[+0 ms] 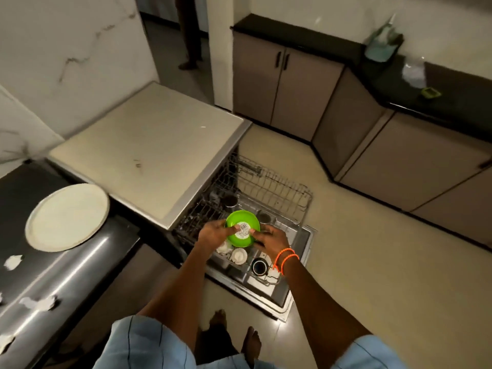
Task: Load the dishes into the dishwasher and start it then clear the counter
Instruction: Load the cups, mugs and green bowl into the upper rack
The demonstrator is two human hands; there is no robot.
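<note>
Far left, a big white plate (pixel 68 216) lies flat on the dark counter (pixel 16 187), alone on its patch, with scraps of crumpled white paper (pixel 40 302) scattered along the shiny steel edge nearer the camera. Just right of it comes the pale top of the dishwasher (pixel 149 145), door dropped open and the lower rack (pixel 279 193) pulled out over the floor.

And here is the action, dead centre over that rack: a green bowl (pixel 242 229) is held upside down, its base up, with a white barcode sticker showing. The left hand (pixel 213 233) has its grip on the bowl's left rim, fingers curled onto it. The right hand (pixel 271 239), orange bands (pixel 286 258) on the wrist, holds the right rim, thumb on the base beside the sticker. The bowl sits above the rack; whether it touches the wires, I cannot tell.

Below the hands, two small white cups (pixel 238 256) sit in the rack's near row, a dark mug (pixel 259 266) just right of them. Behind the bowl stands a steel tumbler (pixel 230 202); another sits to its right (pixel 264 217).

Far right, brown cabinets (pixel 292 83) carry a black counter with a blurred bottle (pixel 383 43) and a small green item (pixel 430 92).
</note>
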